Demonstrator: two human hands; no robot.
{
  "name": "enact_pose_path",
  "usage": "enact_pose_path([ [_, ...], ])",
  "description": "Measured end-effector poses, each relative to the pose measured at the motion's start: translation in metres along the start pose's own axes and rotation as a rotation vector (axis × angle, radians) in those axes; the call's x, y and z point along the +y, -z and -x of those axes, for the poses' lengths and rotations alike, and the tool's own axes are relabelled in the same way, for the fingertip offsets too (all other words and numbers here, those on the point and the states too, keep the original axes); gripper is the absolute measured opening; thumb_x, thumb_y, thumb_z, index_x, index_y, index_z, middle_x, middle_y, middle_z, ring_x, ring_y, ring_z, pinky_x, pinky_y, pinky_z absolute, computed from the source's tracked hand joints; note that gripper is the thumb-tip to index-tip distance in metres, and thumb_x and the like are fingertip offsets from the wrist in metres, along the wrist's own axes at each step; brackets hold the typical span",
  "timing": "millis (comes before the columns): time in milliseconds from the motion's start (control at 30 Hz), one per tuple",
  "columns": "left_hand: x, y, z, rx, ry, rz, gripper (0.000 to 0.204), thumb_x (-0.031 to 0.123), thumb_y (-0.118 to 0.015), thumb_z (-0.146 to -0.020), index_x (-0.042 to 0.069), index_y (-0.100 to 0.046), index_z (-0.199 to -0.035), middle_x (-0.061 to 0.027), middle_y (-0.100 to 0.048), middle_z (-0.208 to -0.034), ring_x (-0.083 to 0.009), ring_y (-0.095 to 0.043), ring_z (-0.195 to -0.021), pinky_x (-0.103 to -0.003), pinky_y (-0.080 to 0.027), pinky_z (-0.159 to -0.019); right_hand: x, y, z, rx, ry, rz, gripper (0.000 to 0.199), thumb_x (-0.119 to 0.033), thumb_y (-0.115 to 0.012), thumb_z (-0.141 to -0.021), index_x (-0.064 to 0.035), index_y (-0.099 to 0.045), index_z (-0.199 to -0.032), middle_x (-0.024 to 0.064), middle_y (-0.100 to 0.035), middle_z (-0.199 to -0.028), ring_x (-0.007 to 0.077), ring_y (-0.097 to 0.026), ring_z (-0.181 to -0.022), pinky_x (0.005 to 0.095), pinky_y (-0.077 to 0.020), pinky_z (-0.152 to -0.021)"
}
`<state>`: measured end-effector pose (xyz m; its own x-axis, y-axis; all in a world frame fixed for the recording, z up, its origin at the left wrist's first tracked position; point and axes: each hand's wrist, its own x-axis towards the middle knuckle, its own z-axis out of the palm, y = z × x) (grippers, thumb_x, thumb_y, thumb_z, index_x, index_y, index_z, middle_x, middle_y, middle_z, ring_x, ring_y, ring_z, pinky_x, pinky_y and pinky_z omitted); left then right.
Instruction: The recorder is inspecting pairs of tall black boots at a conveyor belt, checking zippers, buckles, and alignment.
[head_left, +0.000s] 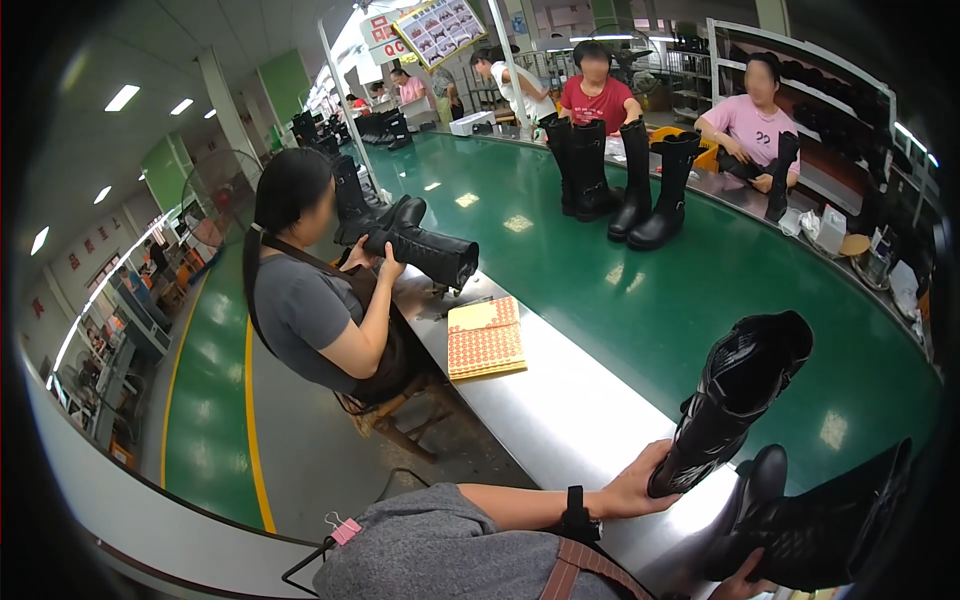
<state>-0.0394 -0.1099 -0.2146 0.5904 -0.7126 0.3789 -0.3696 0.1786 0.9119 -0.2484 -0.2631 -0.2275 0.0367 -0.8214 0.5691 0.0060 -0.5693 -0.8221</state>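
Observation:
My left hand (637, 484) is closed round the lower part of a tall black boot (735, 390). Its shaft leans up and to the right over the near edge of the green conveyor. A second black boot (815, 525) lies tilted at the lower right, its shaft pointing right. Only part of my right hand (745, 582) shows, gripping this boot from below near the picture's lower edge. The two boots are close together above the metal ledge (570, 395).
A yellow sheet pad with red round stickers (487, 345) lies on the ledge. To my left, a seated co-worker (320, 290) holds a black boot (425, 250). Several boots (630, 190) stand across the green conveyor belt (560, 270), where other co-workers (755, 130) sit.

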Motion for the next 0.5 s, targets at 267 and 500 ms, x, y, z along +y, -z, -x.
enact_pose_path([
  [267,-0.003,-0.001,0.003,-0.047,-0.003,-0.130,0.080,0.021,-0.075,-0.075,-0.001,-0.032,-0.139,-0.0194,-0.041,-0.137,-0.0315,-0.039,-0.129,-0.038,-0.029,-0.108,0.029,0.015,0.008,-0.009,-0.006,0.042,0.039,-0.016,-0.074,-0.082,0.0180,-0.060,-0.095,0.0247,-0.068,-0.089,0.0252,-0.065,-0.071,0.0338,-0.0528,-0.074],
  [500,-0.005,-0.001,0.002,-0.026,-0.007,-0.110,0.075,0.020,-0.075,-0.075,0.000,-0.037,-0.136,-0.0182,-0.045,-0.135,-0.0307,-0.042,-0.127,-0.037,-0.031,-0.107,0.056,0.024,0.013,-0.036,-0.011,0.066,0.039,-0.016,-0.074,-0.082,0.0179,-0.060,-0.095,0.0250,-0.068,-0.089,0.0251,-0.065,-0.071,0.0339,-0.0527,-0.074],
])
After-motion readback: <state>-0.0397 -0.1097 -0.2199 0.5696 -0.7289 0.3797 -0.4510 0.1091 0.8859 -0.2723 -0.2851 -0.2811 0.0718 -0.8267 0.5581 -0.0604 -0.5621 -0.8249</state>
